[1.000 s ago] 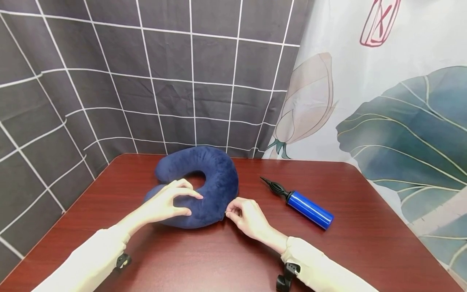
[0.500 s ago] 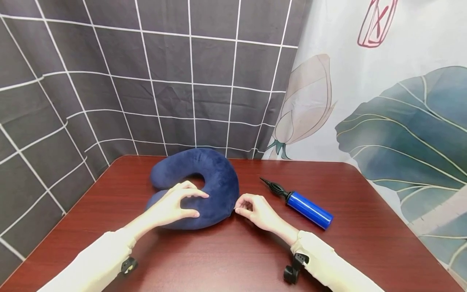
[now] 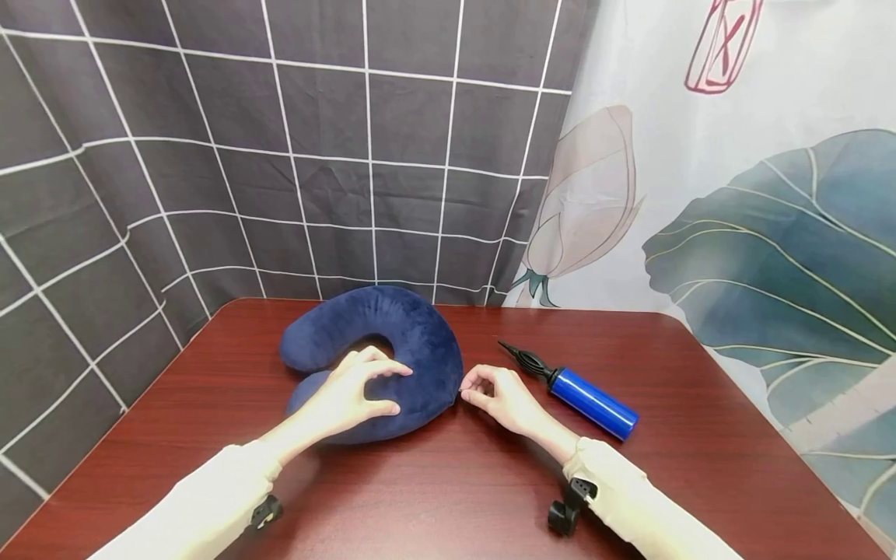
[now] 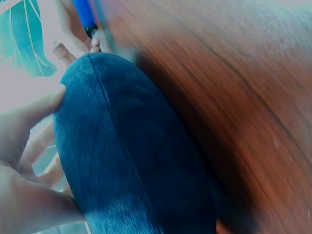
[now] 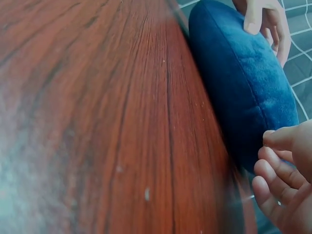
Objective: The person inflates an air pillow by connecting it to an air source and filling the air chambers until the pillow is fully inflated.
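Observation:
A navy-blue plush U-shaped neck pillow (image 3: pixel 427 342) lies on the table, its opening facing left. My left hand (image 3: pixel 353 393) grips its near arm from above, thumb and forefinger apart on the plush and the other fingers bent at the inner curve. At the pillow's right outer edge, my right hand (image 3: pixel 504 397) pinches a small zipper pull at the seam between thumb and forefinger, mostly hidden by the fingertips. The right wrist view shows the thumb and bent fingers (image 5: pixel 265 170) right at the pillow's seamed side (image 5: pixel 243 83).
A blue hand pump (image 3: pixel 595 400) with a black nozzle lies right of my right hand on the reddish-brown table (image 3: pixel 434 498). A dark grid-patterned curtain (image 3: pixel 315 155) hangs behind, meeting a white floral one (image 3: pixel 665 155) on the right.
My right hand has moved right and slightly away from me along the pillow's edge. My left hand has shifted right, and the pillow has turned a little, its far tip going left and nearer.

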The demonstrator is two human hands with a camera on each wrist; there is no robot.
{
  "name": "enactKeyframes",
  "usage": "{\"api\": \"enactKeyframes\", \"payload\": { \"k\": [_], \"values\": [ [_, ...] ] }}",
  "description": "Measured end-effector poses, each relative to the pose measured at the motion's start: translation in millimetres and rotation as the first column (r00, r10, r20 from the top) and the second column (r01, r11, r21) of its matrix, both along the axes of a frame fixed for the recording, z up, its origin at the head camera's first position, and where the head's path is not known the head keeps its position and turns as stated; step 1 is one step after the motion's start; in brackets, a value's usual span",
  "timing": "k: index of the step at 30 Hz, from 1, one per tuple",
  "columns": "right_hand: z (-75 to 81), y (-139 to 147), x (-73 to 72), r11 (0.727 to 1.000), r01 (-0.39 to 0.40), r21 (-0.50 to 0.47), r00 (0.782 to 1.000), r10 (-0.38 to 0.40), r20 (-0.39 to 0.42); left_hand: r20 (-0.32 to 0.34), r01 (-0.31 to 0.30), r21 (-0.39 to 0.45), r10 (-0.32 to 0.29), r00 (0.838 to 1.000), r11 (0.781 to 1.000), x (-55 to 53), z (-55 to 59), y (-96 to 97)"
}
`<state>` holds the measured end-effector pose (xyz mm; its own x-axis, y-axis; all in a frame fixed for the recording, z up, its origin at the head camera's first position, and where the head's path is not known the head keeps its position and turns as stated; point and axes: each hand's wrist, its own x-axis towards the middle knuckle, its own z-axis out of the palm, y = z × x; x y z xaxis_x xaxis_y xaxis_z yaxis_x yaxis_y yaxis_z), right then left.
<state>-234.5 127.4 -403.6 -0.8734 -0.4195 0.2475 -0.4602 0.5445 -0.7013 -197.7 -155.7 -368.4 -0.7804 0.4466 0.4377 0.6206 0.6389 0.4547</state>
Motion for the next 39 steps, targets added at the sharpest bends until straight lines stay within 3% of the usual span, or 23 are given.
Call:
{"api": "enactKeyframes", "payload": {
  "k": [3,6,9,11,16,19,23,30,34,39],
  "values": [
    [2.7,0.3,1.4,1.000,0.002,0.005,1.000,-0.002,-0.024,-0.022,0.032,-0.038,-0.033,0.999,0.999,-2.8,3.2,-5.1],
    [6.5,0.4,4.2,1.000,0.000,0.001,0.999,0.000,-0.054,-0.073,0.108,-0.076,-0.114,0.991,0.991,-8.3,8.3,-14.9],
    [10.5,0.6,7.5,1.000,0.002,-0.006,0.997,-0.003,-0.081,-0.122,0.220,-0.088,-0.229,0.966,0.972,-16.1,14.9,-29.7],
    [12.4,1.1,9.4,1.000,0.001,-0.009,0.995,-0.002,-0.096,-0.120,0.297,-0.074,-0.304,0.945,0.952,-21.4,19.6,-42.2],
    [14.6,3.4,13.7,1.000,-0.007,-0.006,0.994,0.006,-0.114,-0.071,0.391,-0.078,-0.397,0.915,0.917,-29.4,25.4,-72.5],
    [14.7,4.8,15.2,1.000,-0.013,0.003,0.991,0.014,-0.130,-0.022,0.391,-0.088,-0.395,0.919,0.916,-30.4,22.6,-81.4],
    [15.3,6.3,15.7,1.000,-0.013,0.014,0.987,0.015,-0.157,0.021,0.342,-0.083,-0.342,0.940,0.936,-28.0,15.7,-80.3],
    [17.7,8.9,15.4,1.000,0.013,0.014,0.983,-0.010,-0.181,0.045,0.230,-0.062,-0.227,0.973,0.971,-19.7,8.0,-62.0],
    [18.1,10.9,14.1,1.000,0.019,0.011,0.981,-0.017,-0.195,0.066,0.177,-0.014,-0.176,0.982,0.984,-15.3,2.6,-48.1],
    [19.7,14.0,11.9,0.999,0.036,-0.002,0.976,-0.036,-0.214,0.041,0.103,0.024,-0.104,0.994,0.994,-9.2,-3.7,-31.1]
  ]
}}
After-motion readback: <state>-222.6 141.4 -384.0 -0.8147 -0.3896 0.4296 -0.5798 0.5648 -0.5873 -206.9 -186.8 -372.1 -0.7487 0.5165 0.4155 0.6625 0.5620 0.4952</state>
